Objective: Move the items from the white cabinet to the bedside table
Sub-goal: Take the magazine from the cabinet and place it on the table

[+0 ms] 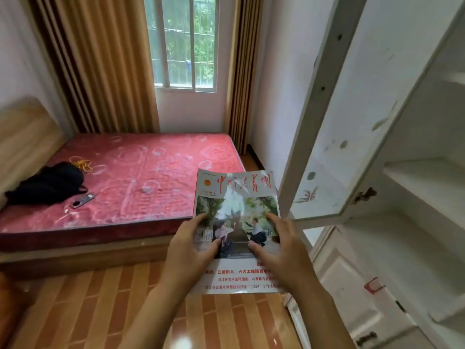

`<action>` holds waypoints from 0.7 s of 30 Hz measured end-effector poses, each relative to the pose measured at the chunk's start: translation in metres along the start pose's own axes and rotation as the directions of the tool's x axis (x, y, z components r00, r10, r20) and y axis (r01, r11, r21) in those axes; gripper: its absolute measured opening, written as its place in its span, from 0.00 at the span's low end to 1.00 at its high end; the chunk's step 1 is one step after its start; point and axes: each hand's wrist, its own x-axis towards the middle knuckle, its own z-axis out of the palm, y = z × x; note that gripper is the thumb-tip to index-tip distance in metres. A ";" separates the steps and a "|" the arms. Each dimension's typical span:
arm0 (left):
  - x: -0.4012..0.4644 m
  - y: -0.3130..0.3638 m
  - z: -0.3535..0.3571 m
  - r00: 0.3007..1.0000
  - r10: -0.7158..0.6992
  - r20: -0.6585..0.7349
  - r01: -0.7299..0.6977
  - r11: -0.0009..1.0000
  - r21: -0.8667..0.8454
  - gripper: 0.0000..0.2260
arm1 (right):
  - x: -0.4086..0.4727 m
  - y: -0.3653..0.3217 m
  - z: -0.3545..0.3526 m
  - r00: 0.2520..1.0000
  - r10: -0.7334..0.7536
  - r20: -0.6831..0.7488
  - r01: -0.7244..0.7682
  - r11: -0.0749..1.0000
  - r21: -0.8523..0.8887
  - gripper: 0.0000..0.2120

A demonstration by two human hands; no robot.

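**A thin magazine, held at both sides**

I hold the magazine [235, 222] out in front of me, between the bed [141, 177] at my 10 o'clock and the white cabinet [402, 172] at my 3 o'clock, whose door [352, 122] stands open. My left hand [193, 250] grips its left edge, thumb on the cover and the other fingers curled behind. My right hand [279, 248] lies over the right side, fingers spread on the cover; whether they curl round the far edge I cannot tell.

I judge it light, floppy and glossy (the cover catches glare near 12 o'clock), so it will sag if held by one corner and may slide between dry fingers. The spine side looks the best place to pinch, or I support it flat from below. The bedside table is not in view.
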 end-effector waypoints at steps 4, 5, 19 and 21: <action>0.005 -0.042 -0.053 1.000 -0.014 -0.005 0.015 0.995 0.097 0.28 | 0.020 -0.038 0.053 0.998 -0.039 0.047 0.039 0.999 0.000 0.35; 0.006 -0.051 -0.065 1.000 -0.014 -0.019 0.016 0.993 0.117 0.28 | 0.025 -0.046 0.066 0.997 -0.050 0.051 0.051 0.999 -0.006 0.35; -0.001 -0.141 -0.208 0.958 -0.087 -0.273 0.164 0.947 0.277 0.21 | 0.081 -0.173 0.203 0.935 -0.252 0.249 0.254 0.967 0.025 0.36; -0.002 -0.152 -0.219 0.944 -0.114 -0.308 0.204 0.939 0.277 0.20 | 0.090 -0.183 0.221 0.920 -0.277 0.277 0.277 0.960 0.039 0.36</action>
